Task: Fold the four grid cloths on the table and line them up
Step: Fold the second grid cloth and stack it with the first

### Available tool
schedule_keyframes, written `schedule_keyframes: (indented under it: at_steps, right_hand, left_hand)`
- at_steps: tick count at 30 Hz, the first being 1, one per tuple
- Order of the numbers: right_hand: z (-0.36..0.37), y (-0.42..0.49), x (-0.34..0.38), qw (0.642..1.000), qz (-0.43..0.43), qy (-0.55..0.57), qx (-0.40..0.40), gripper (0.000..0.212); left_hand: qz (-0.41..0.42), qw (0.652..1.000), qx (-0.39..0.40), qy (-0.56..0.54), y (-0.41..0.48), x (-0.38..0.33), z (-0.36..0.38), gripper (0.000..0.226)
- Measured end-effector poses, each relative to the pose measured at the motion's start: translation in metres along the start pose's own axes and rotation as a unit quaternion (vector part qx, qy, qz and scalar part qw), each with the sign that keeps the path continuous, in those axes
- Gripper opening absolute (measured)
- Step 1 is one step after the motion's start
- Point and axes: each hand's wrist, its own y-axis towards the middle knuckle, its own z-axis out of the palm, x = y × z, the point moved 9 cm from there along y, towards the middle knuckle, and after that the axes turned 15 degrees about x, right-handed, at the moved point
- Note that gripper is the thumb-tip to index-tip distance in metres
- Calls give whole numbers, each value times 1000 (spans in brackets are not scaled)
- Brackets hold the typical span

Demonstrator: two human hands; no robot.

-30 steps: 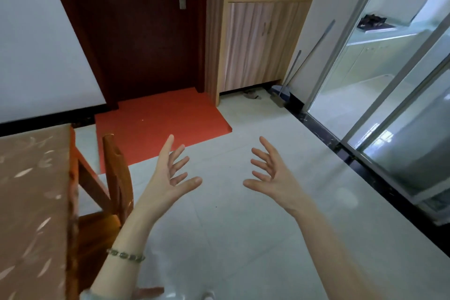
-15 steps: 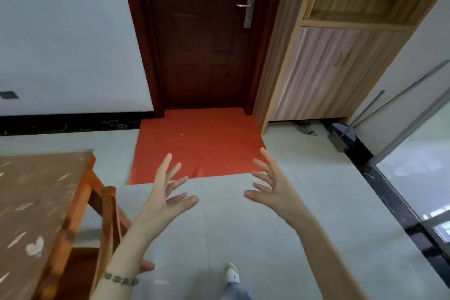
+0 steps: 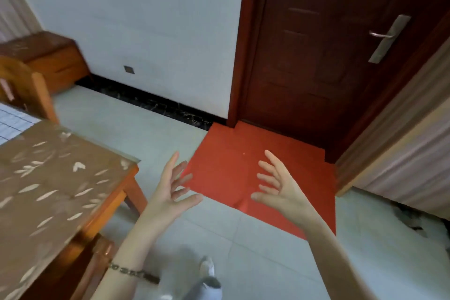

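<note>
A corner of a pale blue grid cloth (image 3: pixel 12 122) shows at the left edge, lying on the table (image 3: pixel 56 185), which has a brown leaf-patterned cover. My left hand (image 3: pixel 170 192) and my right hand (image 3: pixel 280 187) are raised in front of me over the floor, to the right of the table, palms facing each other. Both have fingers spread and hold nothing. A beaded bracelet sits on my left wrist. The rest of the cloths are out of view.
A wooden chair (image 3: pixel 26 87) stands behind the table and another chair back (image 3: pixel 97 258) is tucked at its near side. A red mat (image 3: pixel 243 173) lies before a dark door (image 3: pixel 328 56). A low wooden cabinet (image 3: pixel 46 56) sits against the wall. My shoe (image 3: pixel 207 268) is on the tiled floor.
The view has swung left: the door and red mat moved right, and more of the table, with a grid cloth corner, came into view. Both hands stay open and raised.
</note>
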Motion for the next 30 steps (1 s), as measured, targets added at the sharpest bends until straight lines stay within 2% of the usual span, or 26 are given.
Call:
schedule_keyframes:
  at_steps: [4,10,14,17,23,30]
  right_hand:
    - [-15,92,6,999,-17,-8,48,98]
    - [-41,232,27,996,-20,-14,91,98]
    - [-53,319,48,992,-25,-11,124,96]
    - [-53,378,61,987,-29,-11,155,93]
    - [-42,507,76,974,-19,-23,225,94]
    - [-10,681,109,946,-31,-27,321,91]
  left_hand:
    - [2,998,-66,3,50,12,-48,108]
    - [-2,993,-120,9,144,19,-127,113]
    - [-6,989,-147,27,200,13,-172,105]
    - [-15,983,-177,35,228,12,-207,100]
    - [-41,969,-236,55,280,19,-284,107]
    - [-87,937,-330,71,346,36,-386,104]
